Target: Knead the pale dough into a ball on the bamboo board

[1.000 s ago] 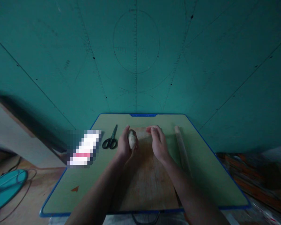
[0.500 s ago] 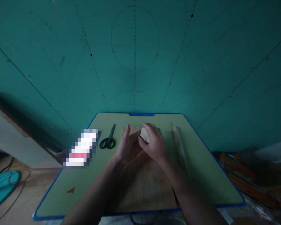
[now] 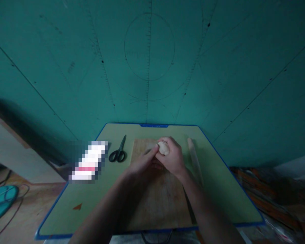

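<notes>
A whitish lump of dough (image 3: 163, 148) is held above the far part of a wooden board (image 3: 165, 203). My right hand (image 3: 173, 155) is closed around the dough, fingers curled over its far and right sides. My left hand (image 3: 146, 160) reaches it from the left, its thumb pressed on the dough's edge and its other fingers underneath, partly hidden. To the right of the board lies a long pale rolling pin (image 3: 194, 154). Black-handled scissors (image 3: 118, 155) rest to the left, blades pointing away.
A small folding table (image 3: 226, 196) with a blue rim carries everything and stands against a green wall (image 3: 148, 61). A blurred-out phone-like object (image 3: 88, 161) lies on its left side. Near the front left is a small orange-brown scrap (image 3: 77, 206). A dark strip runs along the board's right edge.
My left hand has closed in from an open, thumb-up pose and now touches the dough. The dough and my right hand have shifted slightly right and nearer.
</notes>
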{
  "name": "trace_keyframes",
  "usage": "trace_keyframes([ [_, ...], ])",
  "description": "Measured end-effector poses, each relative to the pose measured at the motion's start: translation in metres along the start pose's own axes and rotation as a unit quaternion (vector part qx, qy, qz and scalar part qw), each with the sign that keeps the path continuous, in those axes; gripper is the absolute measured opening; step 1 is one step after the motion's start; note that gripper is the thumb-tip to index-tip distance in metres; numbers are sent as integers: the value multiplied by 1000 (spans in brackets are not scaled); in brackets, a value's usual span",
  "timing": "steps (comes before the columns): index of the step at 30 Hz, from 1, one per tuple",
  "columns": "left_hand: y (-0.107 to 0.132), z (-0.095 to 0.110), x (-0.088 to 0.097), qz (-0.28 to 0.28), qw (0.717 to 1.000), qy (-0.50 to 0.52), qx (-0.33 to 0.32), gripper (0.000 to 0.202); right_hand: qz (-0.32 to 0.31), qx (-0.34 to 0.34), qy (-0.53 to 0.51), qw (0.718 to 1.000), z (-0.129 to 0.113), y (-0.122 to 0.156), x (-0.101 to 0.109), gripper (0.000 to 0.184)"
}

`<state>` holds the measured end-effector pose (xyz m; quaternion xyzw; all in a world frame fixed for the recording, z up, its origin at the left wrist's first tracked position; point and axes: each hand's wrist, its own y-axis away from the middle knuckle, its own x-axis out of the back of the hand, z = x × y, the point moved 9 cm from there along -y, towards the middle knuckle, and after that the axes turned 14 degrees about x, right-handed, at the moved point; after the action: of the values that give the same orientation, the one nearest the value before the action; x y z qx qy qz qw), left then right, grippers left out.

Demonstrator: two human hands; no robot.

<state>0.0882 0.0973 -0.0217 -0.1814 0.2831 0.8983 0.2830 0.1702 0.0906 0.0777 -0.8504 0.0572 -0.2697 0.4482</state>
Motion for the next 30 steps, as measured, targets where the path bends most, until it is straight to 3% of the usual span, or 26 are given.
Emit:
trace_keyframes([
  [8,7,4,-3,-35,999,10,13,50,-37,-94,-50,994,5,5,-5,18],
  [13,8,6,-12,-28,990,139,-6,40,-121,-85,-32,988,6,12,-26,17],
  [15,7,5,-13,-9,986,166,-17,33,-133,-60,-39,989,5,14,-31,28],
  [17,8,8,-9,17,986,163,-38,27,-134,-17,-57,989,1,13,-30,56],
  [19,9,14,-2,36,984,164,-56,25,-119,5,-76,990,0,9,-24,72],
  [20,9,17,1,40,983,170,-62,23,-104,1,-84,991,1,8,-19,71],
  [26,15,29,6,19,980,178,-82,21,38,-47,-115,992,18,4,10,35],
  [30,18,32,13,39,972,214,-94,27,83,-81,-95,989,26,6,14,22],
])
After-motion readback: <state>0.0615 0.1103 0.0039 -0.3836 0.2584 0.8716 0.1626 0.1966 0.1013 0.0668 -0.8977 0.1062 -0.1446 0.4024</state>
